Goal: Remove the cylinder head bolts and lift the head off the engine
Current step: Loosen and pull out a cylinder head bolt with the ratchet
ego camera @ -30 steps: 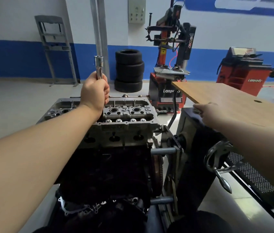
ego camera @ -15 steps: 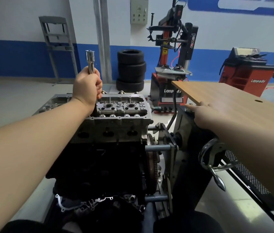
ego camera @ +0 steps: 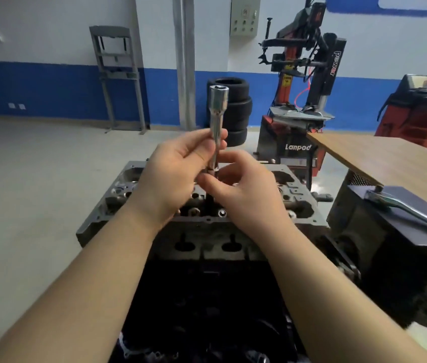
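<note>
While both hands work above the cylinder head [ego camera: 152, 221], the left hand [ego camera: 173, 176] pinches the shaft of the long socket extension [ego camera: 217, 127] between thumb and fingers, holding it upright with its open socket end uppermost. The right hand [ego camera: 241, 189] curls its fingers around the lower end of the same tool, just above the head's middle; what those fingers grip there is hidden, possibly a withdrawn bolt or an adapter. This two-handed hold probably serves to steady the tool while a part is pulled from its lower end.

The cylinder head sits on the engine block [ego camera: 207, 297], not yet lifted, directly below both hands. Several bolt recesses along its near edge show bright metal; whether bolts remain seated cannot be told.

To the right of the cylinder head, a ratchet handle [ego camera: 411, 210] lies on a dark cabinet [ego camera: 390, 231], within reach for refitting. A wooden tabletop [ego camera: 390, 158] extends behind that cabinet. Beyond the head stand stacked tyres [ego camera: 238, 111] and a tyre changer [ego camera: 299, 100].
</note>
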A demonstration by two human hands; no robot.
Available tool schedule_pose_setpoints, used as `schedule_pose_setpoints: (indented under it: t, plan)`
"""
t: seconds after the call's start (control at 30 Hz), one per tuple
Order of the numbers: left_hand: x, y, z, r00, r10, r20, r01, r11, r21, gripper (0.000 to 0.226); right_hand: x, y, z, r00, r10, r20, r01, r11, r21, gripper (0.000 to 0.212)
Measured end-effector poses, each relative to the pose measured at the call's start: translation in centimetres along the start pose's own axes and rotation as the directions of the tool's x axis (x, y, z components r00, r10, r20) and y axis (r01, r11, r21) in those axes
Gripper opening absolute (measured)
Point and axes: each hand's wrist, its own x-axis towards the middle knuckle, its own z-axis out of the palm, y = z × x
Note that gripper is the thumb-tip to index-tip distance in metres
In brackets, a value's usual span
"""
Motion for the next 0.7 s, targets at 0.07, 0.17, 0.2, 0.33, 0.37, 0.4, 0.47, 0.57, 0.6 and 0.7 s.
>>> schedule_pose_setpoints:
  t: [0.07, 0.17, 0.2, 0.33, 0.37, 0.4, 0.47, 0.57, 0.6, 0.7]
  plan:
    - [-0.1, -0.9, -0.6, 0.998, 0.06, 0.0, -0.06, 0.998, 0.021, 0.028, 0.4, 0.3, 0.6, 0.998, -0.052, -0.036, 0.053, 0.998, 0.017, 0.023]
    - [0.0, -1.9, -1.3, 0.996, 0.08, 0.031, -0.074, 0.985, -0.155, 0.027, 0.4, 0.7, 0.9, 0.988, -0.15, -0.046, 0.151, 0.989, 0.011, 0.017]
    - [0.2, -2.1, -1.3, 0.997, 0.069, 0.045, -0.06, 0.983, -0.174, 0.027, 0.5, 0.7, 0.9, 0.988, -0.151, -0.024, 0.152, 0.988, 0.023, 0.014]
    - [0.4, -2.2, -1.3, 0.997, 0.051, 0.066, -0.043, 0.993, -0.114, 0.028, 1.2, 0.3, 0.0, 0.98, -0.132, 0.15, 0.125, 0.991, 0.057, 0.01]
    - [0.3, -2.2, -1.2, 0.996, 0.043, 0.072, -0.035, 0.994, -0.105, 0.028, 1.3, 0.3, -0.2, 0.977, -0.123, 0.173, 0.114, 0.992, 0.06, 0.012]
    - [0.2, -2.2, -1.0, 0.997, 0.041, 0.066, -0.034, 0.995, -0.099, 0.027, 1.3, 0.3, -0.4, 0.976, -0.121, 0.183, 0.111, 0.992, 0.064, 0.014]
    - [-0.1, -2.1, -0.6, 0.998, 0.053, 0.015, -0.052, 0.996, -0.076, 0.025, 1.0, 0.5, -0.5, 0.974, -0.127, 0.187, 0.116, 0.991, 0.069, 0.014]
    - [-0.6, -2.0, 0.2, 0.994, 0.067, -0.083, -0.073, 0.995, -0.062, 0.02, 0.5, 0.7, -0.4, 0.982, -0.125, 0.139, 0.113, 0.989, 0.096, 0.019]
    - [-0.7, -2.0, 0.5, 0.991, 0.072, -0.109, -0.079, 0.995, -0.056, 0.019, 0.3, 0.7, -0.2, 0.984, -0.127, 0.126, 0.116, 0.989, 0.09, 0.021]
    - [-0.8, -1.8, 0.8, 0.98, 0.095, -0.174, -0.096, 0.995, 0.004, 0.016, 0.1, 0.5, 0.8, 0.988, -0.148, 0.038, 0.15, 0.987, -0.054, 0.028]
